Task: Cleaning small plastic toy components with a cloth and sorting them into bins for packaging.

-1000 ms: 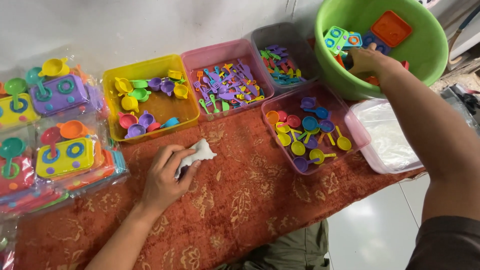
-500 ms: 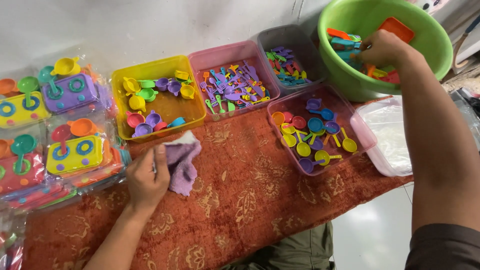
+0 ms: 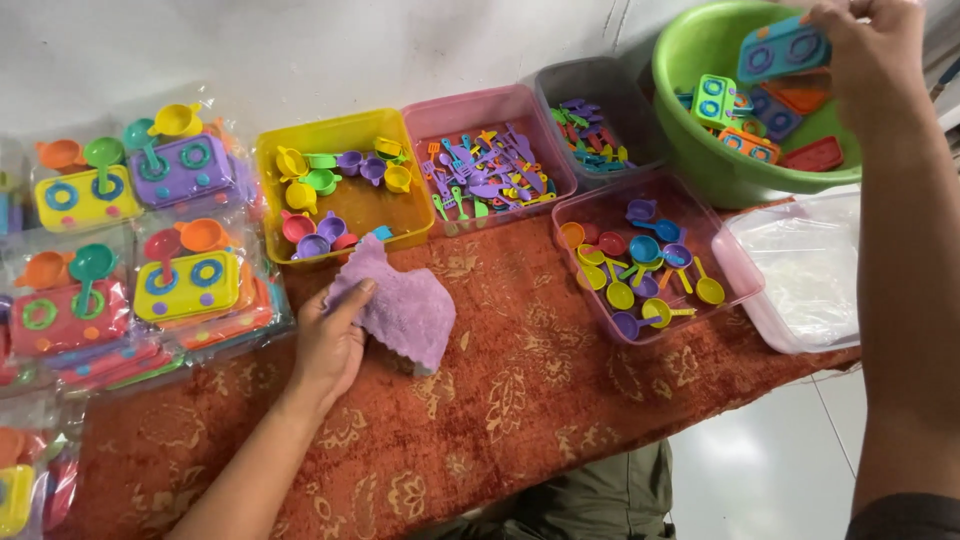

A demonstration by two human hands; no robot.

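Purple cloth (image 3: pixel 398 305) lies on the red patterned table cover (image 3: pixel 520 400), just in front of the yellow tub (image 3: pixel 345 185); my left hand (image 3: pixel 328 345) rests flat on its near-left corner, fingers spread, hiding that edge. My right hand (image 3: pixel 865 50) pinches a blue toy stove (image 3: pixel 782 48) above the green basin (image 3: pixel 735 170), fingers covering its right end; my forearm hides part of the clear tray (image 3: pixel 800 270). Bagged toy sets (image 3: pixel 120 250) run off the left edge. I see open cover near the table's front edge.
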